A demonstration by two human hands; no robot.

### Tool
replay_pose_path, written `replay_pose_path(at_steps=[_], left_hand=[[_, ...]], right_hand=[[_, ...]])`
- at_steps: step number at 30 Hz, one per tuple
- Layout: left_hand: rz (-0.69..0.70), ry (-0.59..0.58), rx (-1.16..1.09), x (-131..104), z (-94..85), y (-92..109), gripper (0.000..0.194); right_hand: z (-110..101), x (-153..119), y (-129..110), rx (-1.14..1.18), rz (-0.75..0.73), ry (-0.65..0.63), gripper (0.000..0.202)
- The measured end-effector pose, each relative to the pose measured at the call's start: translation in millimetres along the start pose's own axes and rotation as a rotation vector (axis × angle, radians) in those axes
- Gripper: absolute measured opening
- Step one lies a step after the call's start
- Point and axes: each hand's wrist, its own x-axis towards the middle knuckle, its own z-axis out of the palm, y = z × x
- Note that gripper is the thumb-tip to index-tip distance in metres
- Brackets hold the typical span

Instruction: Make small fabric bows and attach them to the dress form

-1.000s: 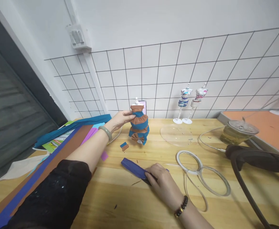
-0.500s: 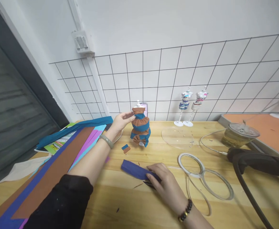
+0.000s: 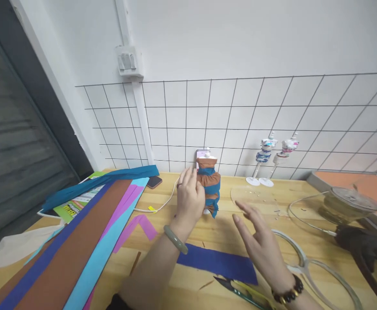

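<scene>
A small white dress form (image 3: pixel 207 152) in a brown-and-teal ruffled paper dress (image 3: pixel 211 189) stands near the wall. My left hand (image 3: pixel 191 198) is at the dress's left side, fingers stretched upward and apart, covering part of it; whether it touches is unclear. To the right, my right hand (image 3: pixel 262 243) hovers over the table with fingers spread, holding nothing. Between my wrists a dark blue paper strip (image 3: pixel 219 262) lies flat. Scissors (image 3: pixel 236 289) with dark blades and a yellowish handle rest below it, partly hidden by my right wrist.
Long coloured paper strips (image 3: pixel 88 232) cover the left side. Two small decorated dress forms (image 3: pixel 266 150) stand at the back right. Tape rings (image 3: pixel 304 265), a clear lidded container (image 3: pixel 350 206) and a dark cable-like object (image 3: pixel 353 245) lie right. A phone (image 3: pixel 154 182) lies at the back.
My right hand has let go of the blue strip, which now lies flatter, and has opened. The dressed form has turned, its bow now at the right edge. The view has shifted left.
</scene>
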Motion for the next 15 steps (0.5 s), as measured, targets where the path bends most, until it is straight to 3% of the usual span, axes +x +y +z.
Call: replay_pose_path(at_steps=[3,7,15], left_hand=[[0.014,-0.063,0.062,-4,2.7,5,0.045],[0.008,-0.11,0.039,-6,4.8,2,0.049],[0.011,-0.166,-0.022,0,4.8,-5,0.049]], right_hand=[[11,40,-6,-0.042,-0.092,0.089,0.042],[31,77,-6,-0.092,-0.148,0.096,0.051],[47,86,-17,-0.044,-0.221,-0.003,0.04]])
